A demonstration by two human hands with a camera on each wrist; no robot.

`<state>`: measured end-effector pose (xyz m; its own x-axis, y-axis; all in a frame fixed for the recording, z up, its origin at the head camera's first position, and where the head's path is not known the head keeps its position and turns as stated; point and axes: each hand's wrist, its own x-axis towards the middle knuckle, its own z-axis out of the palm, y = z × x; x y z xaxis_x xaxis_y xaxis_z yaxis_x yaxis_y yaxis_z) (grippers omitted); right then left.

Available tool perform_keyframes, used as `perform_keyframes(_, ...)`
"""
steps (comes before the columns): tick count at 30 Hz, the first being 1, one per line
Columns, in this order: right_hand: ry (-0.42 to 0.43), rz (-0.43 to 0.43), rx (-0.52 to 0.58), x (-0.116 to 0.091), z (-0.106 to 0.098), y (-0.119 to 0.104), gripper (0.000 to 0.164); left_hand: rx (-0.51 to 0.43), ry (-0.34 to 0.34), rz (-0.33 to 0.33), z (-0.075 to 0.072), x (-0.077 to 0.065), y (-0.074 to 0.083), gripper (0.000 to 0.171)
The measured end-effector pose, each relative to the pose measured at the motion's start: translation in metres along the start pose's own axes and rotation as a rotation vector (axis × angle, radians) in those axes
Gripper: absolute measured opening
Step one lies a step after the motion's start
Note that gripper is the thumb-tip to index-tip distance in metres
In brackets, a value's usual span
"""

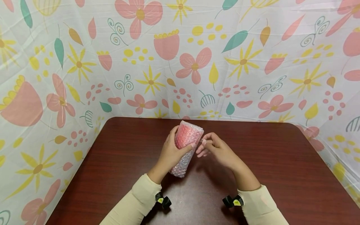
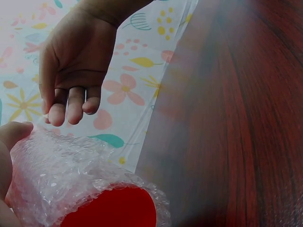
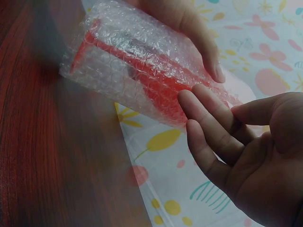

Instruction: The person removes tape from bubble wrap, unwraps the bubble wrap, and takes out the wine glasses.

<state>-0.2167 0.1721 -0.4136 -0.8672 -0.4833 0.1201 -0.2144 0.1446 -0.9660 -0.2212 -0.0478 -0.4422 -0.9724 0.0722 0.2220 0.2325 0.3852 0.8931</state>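
A red object in clear bubble wrap (image 1: 187,136) is held above the table, tilted. My left hand (image 1: 170,152) grips it from the left side, thumb across the front. My right hand (image 1: 220,150) is at the package's upper right edge. Its thumb and index finger pinch what looks like a thin clear edge of the wrap, while the other fingers are loosely bent. Through the bubble wrap (image 3: 113,61), the right wrist view shows red strips and a darker part; the object's kind is unclear. One end shows a flat red face (image 2: 113,208) in the left wrist view.
The dark reddish-brown wooden table (image 1: 267,156) has rounded far corners. A white cloth with a flower and leaf print (image 1: 197,40) hangs behind it and along both sides.
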Motion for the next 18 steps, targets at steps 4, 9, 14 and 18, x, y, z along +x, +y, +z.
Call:
perform_keyframes(4, 0.034, 0.002, -0.016, -0.0006, 0.0007, -0.0013, 0.024, -0.002, 0.003, -0.005, -0.0003, 0.0001, -0.0005, 0.092)
perform_keyframes(9, 0.084, 0.015, -0.046, -0.0019, 0.0004, -0.0051, 0.015, -0.004, -0.017, -0.01, -0.0005, 0.0, -0.0003, 0.092)
perform_keyframes(14, 0.087, 0.013, -0.059, -0.0018, -0.0012, -0.0048, 0.019, 0.023, -0.064, -0.024, 0.0001, -0.0013, -0.0001, 0.093)
perform_keyframes(18, 0.087, 0.019, -0.05, -0.0016, -0.0013, -0.0045, 0.019, 0.021, -0.091, -0.039, -0.0001, -0.002, -0.0003, 0.093)
